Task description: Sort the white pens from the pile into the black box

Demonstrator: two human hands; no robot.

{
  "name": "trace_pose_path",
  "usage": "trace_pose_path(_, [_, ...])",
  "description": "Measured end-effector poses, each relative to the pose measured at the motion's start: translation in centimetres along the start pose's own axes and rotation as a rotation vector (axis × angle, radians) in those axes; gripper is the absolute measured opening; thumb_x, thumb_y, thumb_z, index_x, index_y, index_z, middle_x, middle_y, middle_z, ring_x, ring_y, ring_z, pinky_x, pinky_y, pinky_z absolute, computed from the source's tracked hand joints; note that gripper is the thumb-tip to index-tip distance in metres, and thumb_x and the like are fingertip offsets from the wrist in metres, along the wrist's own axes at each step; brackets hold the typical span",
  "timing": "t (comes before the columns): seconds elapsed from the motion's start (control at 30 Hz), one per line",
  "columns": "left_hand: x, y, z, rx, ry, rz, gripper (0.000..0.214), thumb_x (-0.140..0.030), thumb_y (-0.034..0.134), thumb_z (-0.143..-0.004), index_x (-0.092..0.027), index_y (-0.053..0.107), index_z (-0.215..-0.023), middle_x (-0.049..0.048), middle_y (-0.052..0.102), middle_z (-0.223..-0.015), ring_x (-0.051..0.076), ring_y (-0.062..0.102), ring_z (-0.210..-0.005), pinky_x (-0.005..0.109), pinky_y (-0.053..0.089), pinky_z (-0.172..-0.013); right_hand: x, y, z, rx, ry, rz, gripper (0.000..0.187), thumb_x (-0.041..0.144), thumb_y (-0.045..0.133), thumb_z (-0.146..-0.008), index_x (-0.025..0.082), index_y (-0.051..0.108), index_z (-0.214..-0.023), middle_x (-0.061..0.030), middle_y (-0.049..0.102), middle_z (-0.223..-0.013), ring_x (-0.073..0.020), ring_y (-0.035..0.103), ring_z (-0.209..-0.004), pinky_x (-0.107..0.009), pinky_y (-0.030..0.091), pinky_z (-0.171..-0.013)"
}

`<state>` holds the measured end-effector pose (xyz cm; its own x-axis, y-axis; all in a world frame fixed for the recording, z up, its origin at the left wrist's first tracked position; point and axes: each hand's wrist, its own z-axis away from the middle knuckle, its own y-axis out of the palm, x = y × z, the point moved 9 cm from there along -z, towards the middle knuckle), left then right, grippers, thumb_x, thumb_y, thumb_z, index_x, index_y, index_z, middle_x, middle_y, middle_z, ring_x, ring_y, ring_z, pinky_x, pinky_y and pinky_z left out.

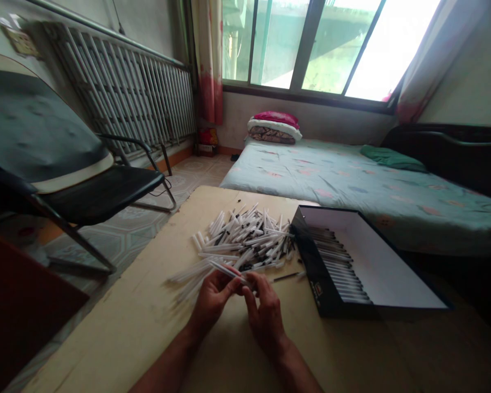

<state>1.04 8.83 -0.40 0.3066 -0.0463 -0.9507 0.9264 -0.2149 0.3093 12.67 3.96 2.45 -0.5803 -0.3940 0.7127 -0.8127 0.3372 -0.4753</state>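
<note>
White pen parts [251, 232] lie heaped on the table [118, 338], plenty left, one row of pens [346, 267] already rests in the black box [396, 267], and your left hand [213, 295] pinches a pen barrel [225, 269] that your right hand [267, 311] perhaps grips too.

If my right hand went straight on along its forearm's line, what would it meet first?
Your right hand would likely meet the pile of white and black pen parts just beyond it, though depth is unclear and it might pass above.
</note>
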Motion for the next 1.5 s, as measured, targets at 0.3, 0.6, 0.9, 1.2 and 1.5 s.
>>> trace_pose_path(0.3, [-3.7, -0.4, 0.6, -0.031, 0.372, -0.93, 0.008, -0.026, 0.063, -0.076, -0.023, 0.069, -0.077, 0.0058, 0.065, -0.077, 0.022, 0.059, -0.074, 0.03, 0.043, -0.069, -3.7, -2.4, 0.5, -0.269, 0.237, -0.002, 0.022, 0.03, 0.036, -0.094, 0.017, 0.054, -0.097, -0.0025, 0.06, -0.071, -0.0151, 0.059, -0.062, -0.024, 0.044, -0.059])
trace_pose_path(0.6, [-2.1, 2.2, 1.1, 0.14, 0.313, -1.543, 0.012, -0.014, 0.055, -0.078, -0.019, 0.065, -0.081, 0.0081, 0.062, -0.089, 0.026, 0.055, -0.086, 0.037, 0.041, -0.076, -4.3, -1.7, 0.7, -0.217, 0.325, -0.112, 0.022, 0.031, 0.035, -0.093, 0.018, 0.05, -0.101, 0.0021, 0.056, -0.065, -0.0133, 0.055, -0.056, -0.022, 0.042, -0.056])
trace_pose_path(0.9, [-2.9, -1.7, -0.3, -0.125, 0.277, -0.744, 0.011, -0.028, 0.056, -0.082, -0.018, 0.06, -0.086, 0.0047, 0.063, -0.082, 0.019, 0.058, -0.078, 0.032, 0.046, -0.073, -2.0, -2.1, 0.6, -0.183, 0.21, 0.002, 0.022, 0.027, 0.033, -0.092, 0.018, 0.052, -0.091, -0.0003, 0.057, -0.069, -0.0137, 0.054, -0.058, -0.023, 0.039, -0.058])
trace_pose_path(1.2, [-0.3, -5.7, -0.8, -0.385, -0.054, 0.421, 0.032, -0.019, 0.073, -0.068, -0.017, 0.063, -0.098, -0.0002, 0.067, -0.078, 0.006, 0.06, -0.065, 0.016, 0.05, -0.063, 1.8, 1.5, 1.4, 0.076, -0.051, 0.099, 0.018, 0.02, 0.037, -0.091, 0.017, 0.053, -0.085, 0.0025, 0.05, -0.059, -0.0117, 0.05, -0.049, -0.022, 0.033, -0.053])
trace_pose_path(1.5, [-0.1, -4.9, -0.9, -0.354, -0.035, 0.397, 0.027, -0.021, 0.076, -0.065, -0.016, 0.067, -0.09, -0.0006, 0.068, -0.078, 0.007, 0.062, -0.069, 0.017, 0.052, -0.068, 1.7, 1.7, 1.2, 0.098, -0.039, 0.154, 0.018, 0.019, 0.037, -0.091, 0.018, 0.053, -0.084, 0.0033, 0.049, -0.057, -0.0116, 0.051, -0.048, -0.023, 0.031, -0.052])
